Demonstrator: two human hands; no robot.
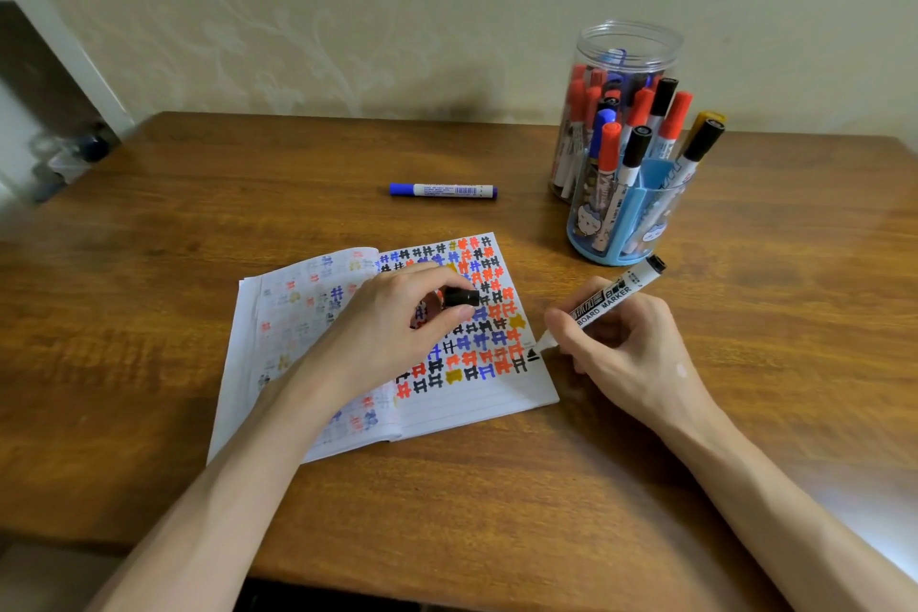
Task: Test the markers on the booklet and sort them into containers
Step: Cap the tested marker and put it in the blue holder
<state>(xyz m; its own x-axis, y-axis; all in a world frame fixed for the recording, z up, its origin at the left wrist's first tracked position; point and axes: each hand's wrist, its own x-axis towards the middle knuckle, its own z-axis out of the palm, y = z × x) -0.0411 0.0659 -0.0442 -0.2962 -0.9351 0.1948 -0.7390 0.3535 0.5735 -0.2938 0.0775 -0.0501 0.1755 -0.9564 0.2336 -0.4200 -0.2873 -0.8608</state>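
At the right edge of the booklet, I see the right hand pinching the black marker, tip on paper; the left hand pinches its cap. My worry: the next stroke slides off onto the table

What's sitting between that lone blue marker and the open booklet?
Nothing. In the head view, only bare wooden table lies between the blue marker and the booklet.

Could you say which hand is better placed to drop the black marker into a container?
Right hand: it holds the black marker, and the jar and blue holder stand on its side; left hand holds the cap.
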